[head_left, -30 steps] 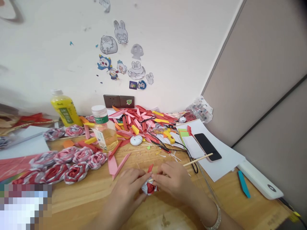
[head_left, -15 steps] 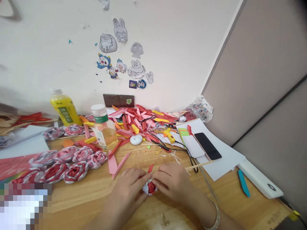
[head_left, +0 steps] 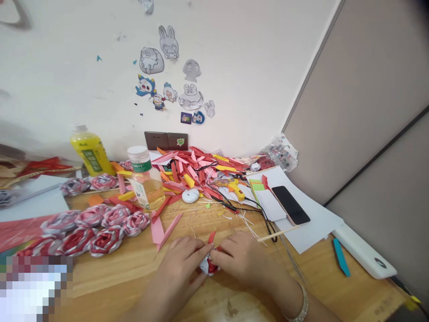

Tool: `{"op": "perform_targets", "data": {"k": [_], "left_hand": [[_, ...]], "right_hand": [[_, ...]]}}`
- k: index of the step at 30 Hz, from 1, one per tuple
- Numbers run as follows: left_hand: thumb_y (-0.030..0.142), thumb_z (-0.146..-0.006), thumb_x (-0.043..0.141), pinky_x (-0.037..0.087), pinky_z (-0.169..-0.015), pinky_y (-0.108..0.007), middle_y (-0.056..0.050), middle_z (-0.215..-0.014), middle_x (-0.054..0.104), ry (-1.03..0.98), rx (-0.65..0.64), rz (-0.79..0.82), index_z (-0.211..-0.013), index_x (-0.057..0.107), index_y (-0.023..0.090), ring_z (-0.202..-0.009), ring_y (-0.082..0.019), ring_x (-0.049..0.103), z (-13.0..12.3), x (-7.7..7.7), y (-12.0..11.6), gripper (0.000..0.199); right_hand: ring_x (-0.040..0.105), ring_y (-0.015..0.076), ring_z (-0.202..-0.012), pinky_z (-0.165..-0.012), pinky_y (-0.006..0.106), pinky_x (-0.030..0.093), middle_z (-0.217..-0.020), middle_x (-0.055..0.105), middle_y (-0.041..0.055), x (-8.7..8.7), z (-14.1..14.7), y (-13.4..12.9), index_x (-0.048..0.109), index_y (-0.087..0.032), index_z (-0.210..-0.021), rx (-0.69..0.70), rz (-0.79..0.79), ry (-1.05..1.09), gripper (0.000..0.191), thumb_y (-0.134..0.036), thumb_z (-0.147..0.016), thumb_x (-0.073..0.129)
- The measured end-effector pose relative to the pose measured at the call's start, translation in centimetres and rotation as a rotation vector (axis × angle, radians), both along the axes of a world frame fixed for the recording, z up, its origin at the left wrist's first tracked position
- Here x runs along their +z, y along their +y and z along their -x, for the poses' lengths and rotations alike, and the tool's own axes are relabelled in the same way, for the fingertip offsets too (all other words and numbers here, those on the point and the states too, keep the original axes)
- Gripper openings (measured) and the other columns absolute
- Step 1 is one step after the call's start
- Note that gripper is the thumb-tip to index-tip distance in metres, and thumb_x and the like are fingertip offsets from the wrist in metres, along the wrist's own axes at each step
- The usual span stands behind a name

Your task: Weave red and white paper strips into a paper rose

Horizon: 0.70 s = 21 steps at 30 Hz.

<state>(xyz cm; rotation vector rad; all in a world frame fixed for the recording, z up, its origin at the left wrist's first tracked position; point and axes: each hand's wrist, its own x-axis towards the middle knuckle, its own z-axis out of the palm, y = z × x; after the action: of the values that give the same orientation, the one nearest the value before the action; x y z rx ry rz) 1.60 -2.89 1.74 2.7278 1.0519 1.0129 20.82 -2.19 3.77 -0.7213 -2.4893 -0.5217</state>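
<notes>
Between my two hands, low in the middle of the view, is a small red and white paper flower (head_left: 212, 267). My left hand (head_left: 183, 261) grips its left side, thumb and fingers closed on it. From the right, my right hand (head_left: 237, 257) pinches the flower's upper edge, fingers bent and partly covering it. A red paper strip (head_left: 211, 237) sticks up from the far side of the flower. Just beyond my left hand lies a folded pink paper strip (head_left: 164, 230). A thin wooden stick (head_left: 278, 233) lies past my right hand.
Finished paper roses (head_left: 106, 240) stand in rows at left. Behind are a tea bottle (head_left: 147, 183), a yellow bottle (head_left: 90, 152), a heap of paper strips (head_left: 194, 167) and a yellow glue gun (head_left: 237, 189). At right are a phone (head_left: 290, 205), a teal cutter (head_left: 341, 257) and a white device (head_left: 365, 252).
My right hand has shifted slightly, its fingers now covering more of the flower. The flower is turned a little, showing less red. My left hand stays nearly in place.
</notes>
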Motion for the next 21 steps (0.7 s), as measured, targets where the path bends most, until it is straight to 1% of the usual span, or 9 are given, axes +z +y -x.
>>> {"op": "perform_targets", "data": {"k": [4,7,9,12,16,21], "left_hand": [[0.013,-0.075,0.061,0.052,-0.067,-0.034,-0.006,-0.089,0.07,0.032,0.017,-0.007,-0.107,0.061,0.021,-0.077,-0.022,0.063,-0.03,0.2,-0.17,0.034],[0.013,-0.074,0.062,0.051,-0.066,-0.035,-0.006,-0.088,0.069,0.037,0.021,0.001,-0.103,0.063,0.021,-0.076,-0.022,0.062,-0.01,0.08,-0.18,0.029],[0.012,-0.074,0.062,0.051,-0.067,-0.035,-0.006,-0.088,0.069,0.029,0.017,0.025,-0.104,0.063,0.02,-0.077,-0.022,0.063,-0.02,-0.06,-0.13,0.032],[0.011,-0.072,0.063,0.052,-0.07,-0.036,-0.007,-0.091,0.07,0.011,0.017,0.113,-0.107,0.063,0.021,-0.081,-0.023,0.063,-0.1,-0.11,-0.09,0.036],[0.012,-0.072,0.064,0.052,-0.073,-0.035,-0.006,-0.093,0.07,0.007,0.012,0.282,-0.105,0.065,0.024,-0.084,-0.023,0.064,-0.3,0.23,-0.18,0.036],[0.012,-0.073,0.063,0.052,-0.075,-0.034,-0.006,-0.095,0.07,0.016,0.013,0.387,-0.107,0.066,0.024,-0.087,-0.023,0.064,-0.36,0.28,-0.13,0.037]], "right_hand": [[0.047,0.014,-0.055,-0.05,0.027,0.026,-0.06,0.054,-0.0002,-0.19,0.09,0.02,0.056,-0.019,-0.07,-0.031,0.029,-0.033,0.022,-0.018,-0.089,0.047],[0.048,0.015,-0.058,-0.051,0.028,0.027,-0.064,0.056,0.0009,-0.5,0.15,0.08,0.056,-0.018,-0.071,-0.029,0.054,-0.004,0.022,-0.018,-0.09,0.045],[0.048,0.0152,-0.058,-0.051,0.029,0.027,-0.064,0.057,0.0012,-0.7,0.13,0.14,0.056,-0.017,-0.074,-0.013,0.063,0.026,0.023,-0.017,-0.091,0.043],[0.047,0.0149,-0.054,-0.048,0.029,0.026,-0.062,0.056,0.0008,-0.84,0.05,0.21,0.058,-0.016,-0.078,0.014,0.056,0.041,0.023,-0.017,-0.092,0.04],[0.046,0.0142,-0.05,-0.045,0.029,0.023,-0.059,0.055,0.0,-0.76,-0.1,0.27,0.057,-0.016,-0.079,0.016,0.048,0.005,0.02,-0.017,-0.091,0.041],[0.049,0.0145,-0.054,-0.047,0.027,0.029,-0.064,0.058,0.0007,-0.89,-0.37,0.46,0.054,-0.017,-0.078,0.058,0.075,-0.054,0.011,-0.018,-0.087,0.049]]}}
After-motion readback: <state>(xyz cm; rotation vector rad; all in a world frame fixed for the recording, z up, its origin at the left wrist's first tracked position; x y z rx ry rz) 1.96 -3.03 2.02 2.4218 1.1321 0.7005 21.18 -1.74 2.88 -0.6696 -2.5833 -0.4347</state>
